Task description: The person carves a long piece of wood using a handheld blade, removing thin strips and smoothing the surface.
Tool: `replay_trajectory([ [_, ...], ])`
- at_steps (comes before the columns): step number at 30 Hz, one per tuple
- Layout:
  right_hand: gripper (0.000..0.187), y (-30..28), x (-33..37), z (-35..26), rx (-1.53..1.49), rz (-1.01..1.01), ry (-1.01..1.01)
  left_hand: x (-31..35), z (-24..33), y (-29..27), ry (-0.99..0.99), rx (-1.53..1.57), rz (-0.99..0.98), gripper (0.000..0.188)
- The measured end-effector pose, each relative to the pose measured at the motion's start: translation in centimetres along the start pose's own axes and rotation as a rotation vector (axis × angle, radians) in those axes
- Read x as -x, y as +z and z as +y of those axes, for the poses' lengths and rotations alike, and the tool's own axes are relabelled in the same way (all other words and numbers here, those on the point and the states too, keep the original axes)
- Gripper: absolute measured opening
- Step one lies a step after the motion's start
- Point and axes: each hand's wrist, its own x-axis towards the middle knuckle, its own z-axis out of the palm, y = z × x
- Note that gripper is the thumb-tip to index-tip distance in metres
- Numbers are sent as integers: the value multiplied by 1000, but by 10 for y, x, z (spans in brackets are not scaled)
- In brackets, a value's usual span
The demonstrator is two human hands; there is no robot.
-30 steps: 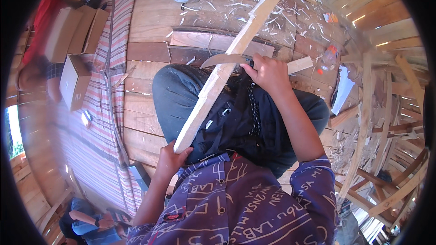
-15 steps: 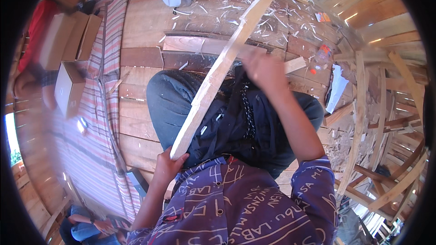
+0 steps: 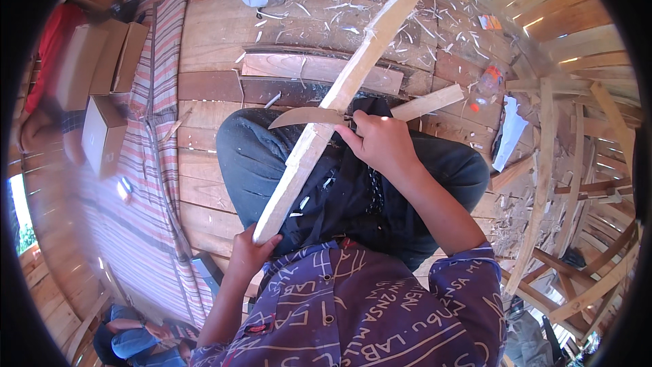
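Wooden strip [image 3: 348,85] slanted over lap [image 3: 333,197], curved knife [image 3: 305,117] across it
Left hand [image 3: 252,250] clamped strip's near end, right hand [image 3: 384,141] gripped knife; strip seemed light, stiff, splintery, best held at that end

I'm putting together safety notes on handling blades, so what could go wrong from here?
The curved knife in the right hand lies across the wooden strip, its tip toward the left knee; a slip could cut the leg.
The bare left hand grips the strip's near end, so a stroke running that way might reach its fingers.
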Motion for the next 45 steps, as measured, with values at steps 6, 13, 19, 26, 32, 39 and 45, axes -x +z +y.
replay_trajectory([
  [6,43,0,-13,22,158,81,-133,4,6,5,3,39,13,38],
  [13,48,9,-13,49,251,163,-36,4,9,9,-8,69,7,31],
  [19,49,9,8,22,-35,45,179,3,1,11,2,87,29,28],
  [26,51,0,8,-4,-280,-21,244,0,2,6,29,106,-28,29],
  [32,44,-6,-6,-14,71,22,0,0,0,6,36,91,8,33],
  [39,53,-2,-29,24,251,107,-135,3,4,8,1,100,-3,29],
  [45,56,-7,-18,57,340,73,-14,2,4,9,-25,118,-11,28],
])
